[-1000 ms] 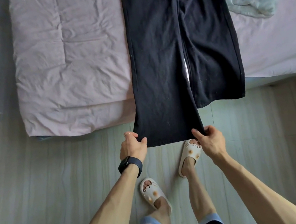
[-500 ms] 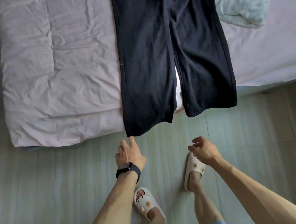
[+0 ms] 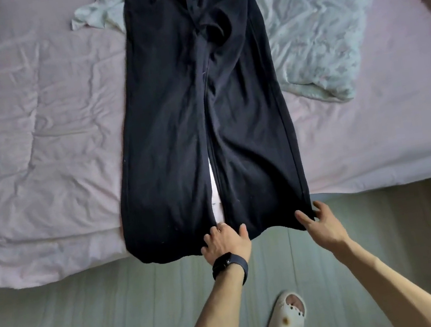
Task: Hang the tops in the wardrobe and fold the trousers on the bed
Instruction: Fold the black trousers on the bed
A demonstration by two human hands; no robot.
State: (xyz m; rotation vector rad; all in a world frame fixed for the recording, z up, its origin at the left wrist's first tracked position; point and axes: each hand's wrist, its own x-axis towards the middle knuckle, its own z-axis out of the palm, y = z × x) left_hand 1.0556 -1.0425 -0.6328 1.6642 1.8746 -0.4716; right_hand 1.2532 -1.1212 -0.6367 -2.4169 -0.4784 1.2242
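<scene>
Beside the pink-sheeted bed (image 3: 37,139), left hand (image 3: 224,241) and right hand (image 3: 322,224) flank the black fabric trousers' (image 3: 173,113) hem, grips spread, probably straightening it.

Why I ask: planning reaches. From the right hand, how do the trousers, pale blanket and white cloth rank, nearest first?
From the right hand:
1. trousers: hem corner at its fingers.
2. blanket: ahead on the bed, right of the trousers.
3. white cloth: far end, left of the trousers.

Illumination soft, even and rather dim; no glare. The black trousers (image 3: 170,131) lose fold detail in darkness. Wide-angle distortion bows the bed (image 3: 40,161) at its edges. Focus acceptable, margins slightly soft.
</scene>
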